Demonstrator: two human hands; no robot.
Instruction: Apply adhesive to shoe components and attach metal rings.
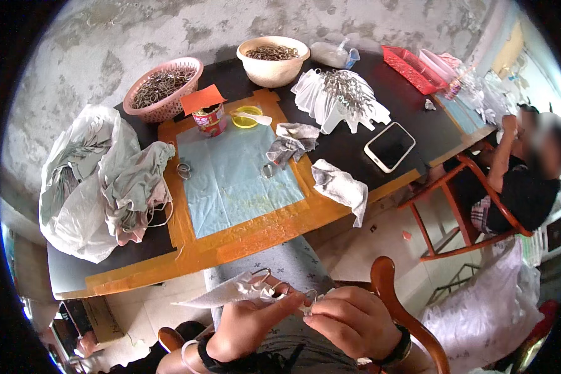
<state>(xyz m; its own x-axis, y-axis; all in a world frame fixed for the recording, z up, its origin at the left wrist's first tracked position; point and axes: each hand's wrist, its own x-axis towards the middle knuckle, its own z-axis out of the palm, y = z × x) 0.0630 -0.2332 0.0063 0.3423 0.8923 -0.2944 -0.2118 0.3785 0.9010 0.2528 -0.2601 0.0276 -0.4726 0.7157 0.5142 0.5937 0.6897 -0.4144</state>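
Observation:
Over my lap I hold a small white cloth piece (221, 294) that tapers to a point on the left. My left hand (246, 327) pinches it between thumb and fingers. Curved metal rings (263, 272) stick up along its upper edge. My right hand (354, 319) is closed at the right end of the piece, its fingertips meeting my left fingertips. What exactly lies between the right fingertips is hidden, though a metal ring shows just above them. On the table, a fanned stack of similar white pieces (318, 96) carries a heap of metal rings (349, 90).
A pink basket (196, 70) and a cream bowl (293, 68) hold many metal rings. Taped blue sheeting (224, 193) covers part of the table, with loose rings on it. Nearby are a phone (390, 147), rags (343, 187) and a plastic bag (75, 224). Someone sits at right.

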